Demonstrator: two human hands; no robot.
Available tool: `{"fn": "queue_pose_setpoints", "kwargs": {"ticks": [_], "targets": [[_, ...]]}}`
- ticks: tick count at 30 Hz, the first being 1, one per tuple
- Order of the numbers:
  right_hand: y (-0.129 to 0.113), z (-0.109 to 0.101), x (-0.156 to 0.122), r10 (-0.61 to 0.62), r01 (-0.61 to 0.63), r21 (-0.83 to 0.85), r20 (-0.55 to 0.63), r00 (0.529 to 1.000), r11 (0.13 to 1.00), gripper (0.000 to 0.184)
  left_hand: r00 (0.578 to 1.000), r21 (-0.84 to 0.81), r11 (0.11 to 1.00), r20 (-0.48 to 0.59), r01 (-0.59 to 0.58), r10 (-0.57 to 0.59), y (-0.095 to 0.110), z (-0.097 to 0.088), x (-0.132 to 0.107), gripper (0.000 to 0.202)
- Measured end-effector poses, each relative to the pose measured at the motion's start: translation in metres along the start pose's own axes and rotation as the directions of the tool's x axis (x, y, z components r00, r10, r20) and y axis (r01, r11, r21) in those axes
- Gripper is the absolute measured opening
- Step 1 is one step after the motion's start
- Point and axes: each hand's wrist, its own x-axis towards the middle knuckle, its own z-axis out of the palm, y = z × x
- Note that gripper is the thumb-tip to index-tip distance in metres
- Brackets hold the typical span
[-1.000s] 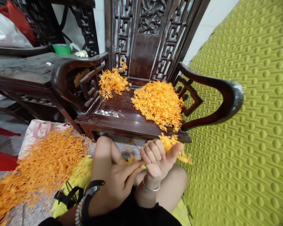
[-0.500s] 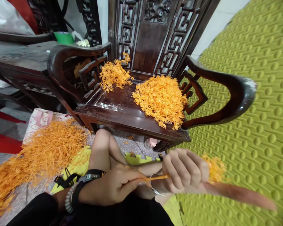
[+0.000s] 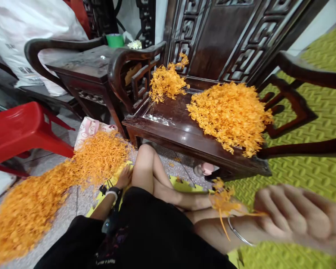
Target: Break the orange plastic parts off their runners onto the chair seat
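Note:
My right hand [image 3: 294, 213] is closed in a fist at the right, shut on a thin orange strand. The strand leads to a frilly orange tuft [image 3: 223, 200] near my wrist, above my legs. A blurred orange patch shows at the far right edge, beyond the fist. My left hand [image 3: 125, 176] is low beside my knee, its fingers stretched out at the edge of a heap of loose orange strands [image 3: 100, 157]. A large heap of frilly orange pieces [image 3: 232, 112] and a smaller heap [image 3: 168, 82] lie on the dark wooden chair seat [image 3: 179, 116].
A long orange pile [image 3: 30, 201] spreads over the floor at left. Near it stand a red plastic stool [image 3: 19, 129] and a pink-patterned bag [image 3: 85, 130]. A dark side table [image 3: 81, 61] carries a green container [image 3: 114, 40]. Yellow-green bumpy matting [image 3: 305, 172] lies at right.
My left hand has let go of the orange strand and moved down left to the strand heap. My right fist is now farther right, with a tuft showing by the wrist. The view has turned left.

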Motion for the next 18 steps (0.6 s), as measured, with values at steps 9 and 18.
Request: {"fn": "queue_pose_setpoints", "kwargs": {"ticks": [9,18], "targets": [[0.045,0.000,0.024,0.011,-0.048,-0.092,-0.363,0.932,0.995,0.064,0.991,0.088,0.990,-0.087,0.106,-0.098,-0.052,-0.021,0.010,0.034],[0.092,0.001,0.048,0.131,-0.231,-0.157,-0.475,0.870,0.960,0.062,0.861,-0.188,0.970,-0.506,-0.154,0.039,0.074,-0.016,-0.024,0.042]]}}
